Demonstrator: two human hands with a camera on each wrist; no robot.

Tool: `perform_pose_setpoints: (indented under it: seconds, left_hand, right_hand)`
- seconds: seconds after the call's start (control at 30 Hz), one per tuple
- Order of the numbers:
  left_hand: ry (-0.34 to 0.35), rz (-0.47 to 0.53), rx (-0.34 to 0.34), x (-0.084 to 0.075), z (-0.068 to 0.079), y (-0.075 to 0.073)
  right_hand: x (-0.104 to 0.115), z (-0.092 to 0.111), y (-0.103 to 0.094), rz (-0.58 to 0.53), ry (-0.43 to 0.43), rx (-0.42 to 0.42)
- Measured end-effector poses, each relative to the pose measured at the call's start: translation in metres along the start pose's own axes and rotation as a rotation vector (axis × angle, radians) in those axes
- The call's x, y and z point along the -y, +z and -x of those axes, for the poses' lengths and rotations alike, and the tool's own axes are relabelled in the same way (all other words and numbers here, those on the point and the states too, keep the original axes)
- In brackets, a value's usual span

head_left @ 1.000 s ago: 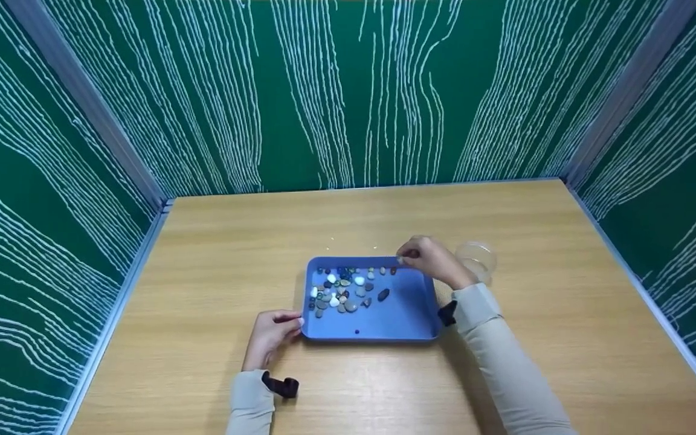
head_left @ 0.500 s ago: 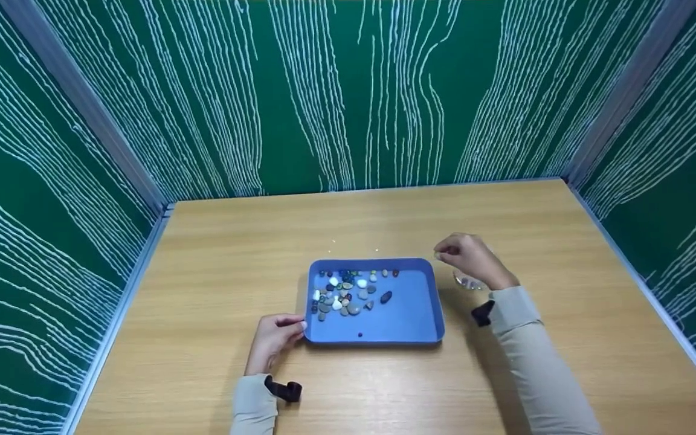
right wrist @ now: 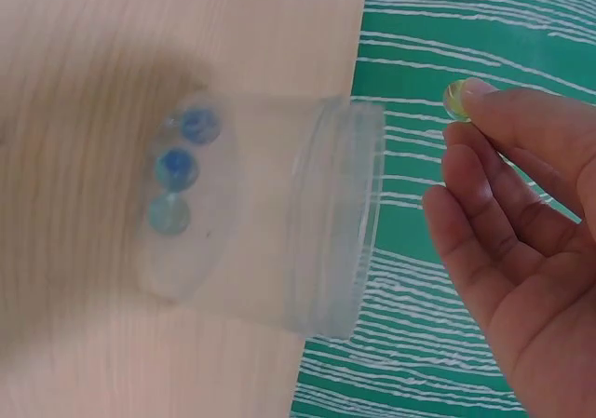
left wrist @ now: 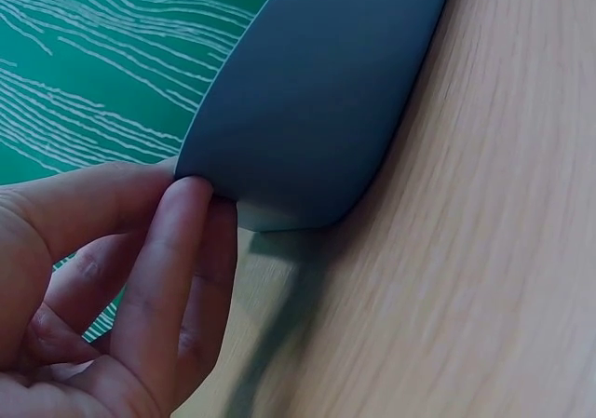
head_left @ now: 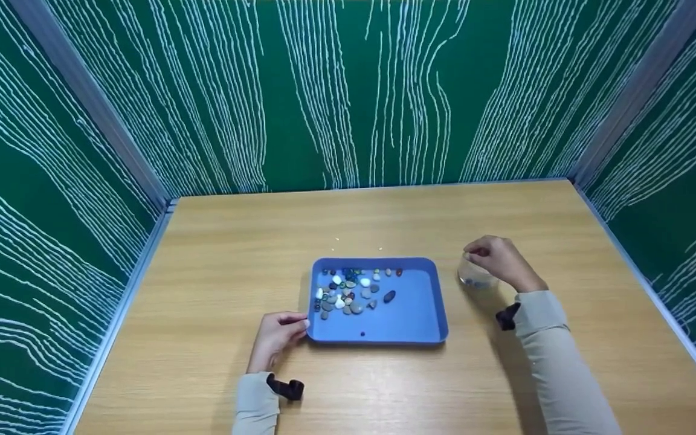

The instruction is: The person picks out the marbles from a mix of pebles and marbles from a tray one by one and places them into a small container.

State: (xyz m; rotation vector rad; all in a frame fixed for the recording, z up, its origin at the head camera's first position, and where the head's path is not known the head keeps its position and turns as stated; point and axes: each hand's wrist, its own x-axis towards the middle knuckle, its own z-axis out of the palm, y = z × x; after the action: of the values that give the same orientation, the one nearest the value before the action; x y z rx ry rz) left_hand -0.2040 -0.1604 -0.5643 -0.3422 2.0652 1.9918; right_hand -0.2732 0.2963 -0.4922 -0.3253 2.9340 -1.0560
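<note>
My left hand pinches the left rim of the blue tray near its front corner. In the left wrist view, thumb and fingers meet at that rim. My right hand holds a clear marble with yellow-green streaks between thumb and index finger. It hovers above the open mouth of a clear plastic jar, which stands right of the tray. Several marbles, blue and pale, lie on the jar's bottom. Pebbles and marbles fill mostly the left side of the tray.
A dark oval stone lies mid-tray, and a small dark red bead near its front wall. Tiny pale bits are on the wooden table behind the tray. Green walls with white lines enclose the table.
My right hand has moved right, from the tray's back right corner to above the jar, carrying the marble. My left hand stays at the tray's rim.
</note>
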Motion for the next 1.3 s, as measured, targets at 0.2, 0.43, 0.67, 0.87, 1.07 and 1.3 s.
perform_pose_setpoints:
  seconds: [0.2, 0.43, 0.67, 0.87, 1.07, 1.3]
  left_hand:
    - [0.022, 0.045, 0.010, 0.003, 0.001, 0.002]
    - [0.032, 0.056, 0.025, 0.001, 0.004, 0.000]
    - [-0.018, 0.022, 0.005, 0.001, 0.003, -0.001]
    - [-0.015, 0.010, 0.008, 0.000, 0.004, -0.001]
    - [-0.008, 0.026, 0.005, 0.001, 0.001, -0.001]
    - [-0.009, 0.033, 0.015, 0.000, -0.001, 0.000]
  right_hand:
    - [-0.012, 0.006, -0.003, 0.001, 0.001, 0.005]
    - [-0.017, 0.009, -0.004, 0.012, 0.020, 0.009]
    - [-0.018, 0.009, -0.002, 0.017, 0.017, 0.008]
    - [-0.017, 0.010, -0.002, 0.006, 0.040, 0.016]
    - [-0.018, 0.010, 0.001, 0.000, 0.024, 0.004]
    - [-0.015, 0.008, 0.001, -0.003, 0.020, 0.012]
